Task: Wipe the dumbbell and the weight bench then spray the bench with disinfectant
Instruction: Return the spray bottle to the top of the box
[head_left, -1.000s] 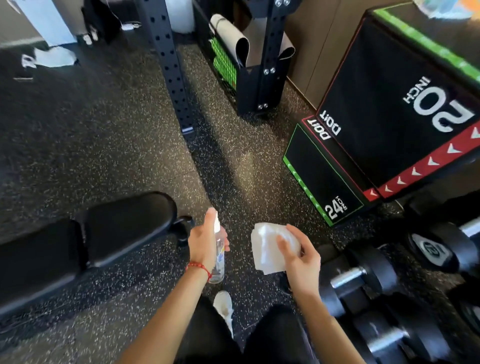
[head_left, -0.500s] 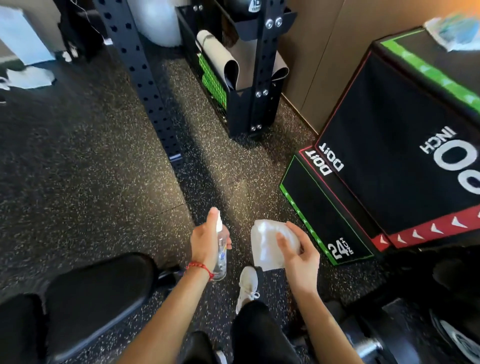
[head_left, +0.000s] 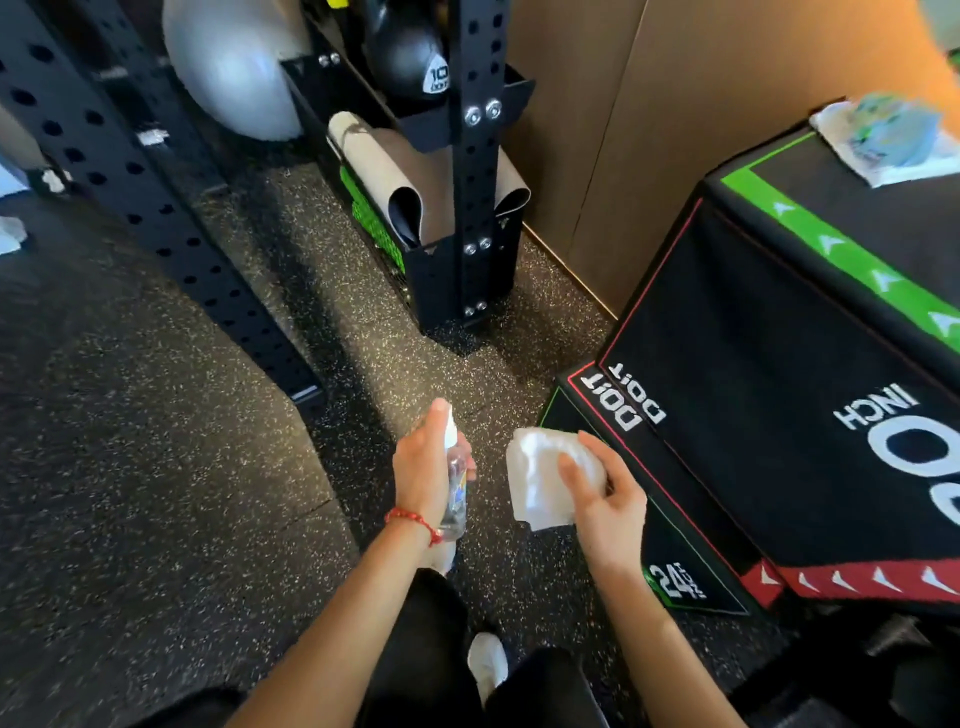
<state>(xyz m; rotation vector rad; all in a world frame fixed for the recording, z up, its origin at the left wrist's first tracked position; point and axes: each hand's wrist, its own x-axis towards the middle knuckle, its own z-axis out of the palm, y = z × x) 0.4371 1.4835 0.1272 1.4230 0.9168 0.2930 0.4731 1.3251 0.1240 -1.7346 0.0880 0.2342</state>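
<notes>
I'm standing in a gym — speckled rubber floor (head_left: 156, 467), a perforated black rack upright (head_left: 130, 176), a plyo box (head_left: 779, 415) marked in inches, a medicine ball (head_left: 405, 57) shelved.

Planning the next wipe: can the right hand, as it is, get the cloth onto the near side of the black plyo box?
Probably yes. The right hand holds the white cloth just beside the plyo box, with nothing between them.

plyo box (head_left: 753, 415) "DOIT", "24", "INCH"
</notes>
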